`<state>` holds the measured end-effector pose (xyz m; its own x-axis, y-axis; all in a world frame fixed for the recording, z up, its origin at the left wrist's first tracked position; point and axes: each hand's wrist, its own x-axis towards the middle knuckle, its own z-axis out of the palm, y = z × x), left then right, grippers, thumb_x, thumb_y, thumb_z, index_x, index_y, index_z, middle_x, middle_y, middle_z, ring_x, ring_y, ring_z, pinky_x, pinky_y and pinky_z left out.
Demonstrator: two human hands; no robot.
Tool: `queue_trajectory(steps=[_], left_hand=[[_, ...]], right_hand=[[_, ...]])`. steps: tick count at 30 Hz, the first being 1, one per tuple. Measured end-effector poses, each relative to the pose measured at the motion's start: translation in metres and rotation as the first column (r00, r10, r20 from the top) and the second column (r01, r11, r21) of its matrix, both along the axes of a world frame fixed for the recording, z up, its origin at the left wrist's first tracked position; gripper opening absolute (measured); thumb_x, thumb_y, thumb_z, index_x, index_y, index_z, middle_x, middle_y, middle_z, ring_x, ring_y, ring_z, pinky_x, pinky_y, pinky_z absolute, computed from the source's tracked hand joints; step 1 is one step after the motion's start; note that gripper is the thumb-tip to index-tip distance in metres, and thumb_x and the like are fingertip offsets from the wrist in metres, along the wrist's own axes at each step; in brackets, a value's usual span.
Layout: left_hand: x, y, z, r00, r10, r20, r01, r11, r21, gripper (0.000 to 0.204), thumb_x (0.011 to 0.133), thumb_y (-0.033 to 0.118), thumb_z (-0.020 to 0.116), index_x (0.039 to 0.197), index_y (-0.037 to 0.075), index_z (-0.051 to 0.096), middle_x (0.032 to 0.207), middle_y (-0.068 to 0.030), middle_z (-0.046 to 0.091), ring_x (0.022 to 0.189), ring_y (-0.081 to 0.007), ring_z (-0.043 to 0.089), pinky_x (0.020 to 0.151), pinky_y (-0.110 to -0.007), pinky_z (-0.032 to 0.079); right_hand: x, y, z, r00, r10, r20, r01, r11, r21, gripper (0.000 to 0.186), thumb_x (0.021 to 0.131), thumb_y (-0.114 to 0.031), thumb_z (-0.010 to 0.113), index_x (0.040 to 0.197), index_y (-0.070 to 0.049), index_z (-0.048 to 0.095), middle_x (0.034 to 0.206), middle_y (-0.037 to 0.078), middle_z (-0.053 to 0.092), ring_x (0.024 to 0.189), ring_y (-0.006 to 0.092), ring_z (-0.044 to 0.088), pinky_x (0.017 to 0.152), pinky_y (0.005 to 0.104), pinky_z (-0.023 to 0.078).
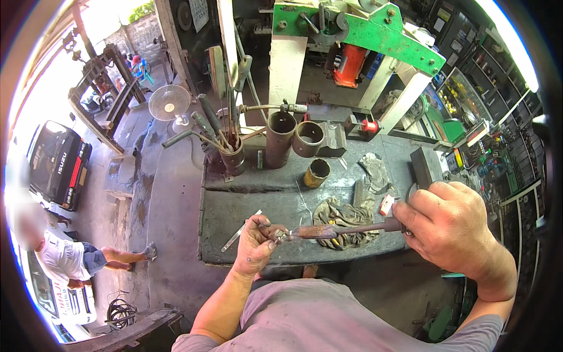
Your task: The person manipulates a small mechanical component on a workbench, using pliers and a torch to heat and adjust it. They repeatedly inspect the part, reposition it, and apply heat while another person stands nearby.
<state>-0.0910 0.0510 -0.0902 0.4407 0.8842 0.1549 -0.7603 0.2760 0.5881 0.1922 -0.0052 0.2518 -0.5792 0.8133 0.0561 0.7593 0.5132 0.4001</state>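
Note:
My right hand point(440, 223) grips the dark handle end of a long rusty rod tool point(319, 231), held level over the bench. My left hand point(255, 243) has its fingers closed round a small shiny metal piece point(282, 235) at the rod's left tip. Behind the rod, crumpled dirty gloves or rags point(334, 214) lie on the dark metal bench point(226, 205), with a small red-and-white box point(386, 205) beside my right hand. A thin pale strip point(233, 240) lies left of my left hand. A rusty yellow can point(316, 173) stands farther back.
Upright pipe holders point(281, 141), one full of rods, stand at the back below a green press frame point(416, 47). A fan point(169, 104) is at back left. A person in a white shirt point(61, 255) walks at left near vehicles. Shelving point(510, 135) lines the right.

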Motion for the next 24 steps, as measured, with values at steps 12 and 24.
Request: queue_trajectory(steps=[12, 24], left_hand=[[0.002, -0.007, -0.002, 0.997, 0.066, -0.033, -0.067, 0.998, -0.018, 0.054, 0.086, -0.004, 0.083, 0.129, 0.012, 0.054, 0.121, -0.0171, 0.072, 0.101, -0.0154, 0.069, 0.095, -0.031, 0.055], [0.002, -0.011, 0.011, 0.981, 0.095, -0.168, -0.085, 0.994, 0.067, 0.048, 0.085, -0.017, 0.07, 0.123, 0.009, 0.057, 0.119, -0.0148, 0.071, 0.105, -0.0174, 0.069, 0.097, -0.035, 0.057]], right_hand=[[-0.017, 0.004, 0.006, 0.997, 0.063, 0.039, -0.064, 0.998, 0.007, 0.017, 0.08, -0.019, 0.076, 0.094, -0.009, 0.079, 0.078, -0.002, 0.056, 0.072, 0.0153, 0.06, 0.059, 0.0326, 0.048], [-0.024, -0.002, 0.014, 0.996, 0.051, 0.078, -0.047, 0.998, -0.046, 0.017, 0.082, -0.018, 0.074, 0.095, -0.009, 0.078, 0.079, -0.001, 0.058, 0.073, 0.0161, 0.063, 0.06, 0.0331, 0.05]])
